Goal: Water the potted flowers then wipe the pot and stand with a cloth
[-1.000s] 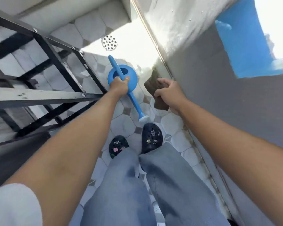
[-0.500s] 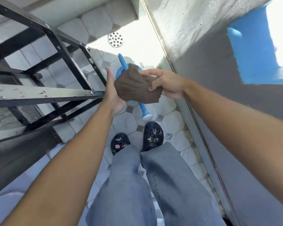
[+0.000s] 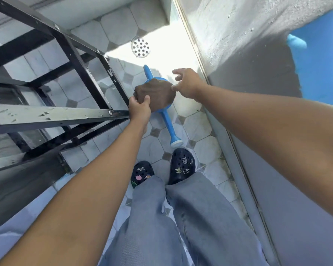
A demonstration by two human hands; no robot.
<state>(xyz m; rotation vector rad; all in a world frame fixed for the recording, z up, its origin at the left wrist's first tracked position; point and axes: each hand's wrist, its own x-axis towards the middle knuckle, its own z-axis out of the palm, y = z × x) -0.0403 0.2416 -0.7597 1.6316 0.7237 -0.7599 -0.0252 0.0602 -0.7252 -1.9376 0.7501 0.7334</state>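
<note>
Below the head camera, on pale octagonal floor tiles (image 3: 148, 148), a blue plastic watering can (image 3: 168, 123) sits on the ground, its long spout pointing toward the person's dark clogs with charms (image 3: 183, 166); most of the can body is hidden behind a bunched dark brown cloth (image 3: 158, 94), only the handle tip, a rim edge and the spout show. Left hand (image 3: 139, 109) pinches the cloth at its lower left edge, thumb on top, the other fingers hidden underneath. Right hand (image 3: 186, 84) is just beside the cloth's right edge, fingers spread loose and holding nothing; whether a fingertip touches the fabric can't be made out. Black metal stand frame (image 3: 81, 68) fills the left side, cut off by the picture edge, its near bar right beside the left wrist. Round perforated floor drain (image 3: 140, 47) lies beyond the can, partly washed out by glare. Grey rough wall (image 3: 258, 60) runs along the right. Pot and flowers not in view. Grey trouser legs (image 3: 181, 223) fill the bottom.
</note>
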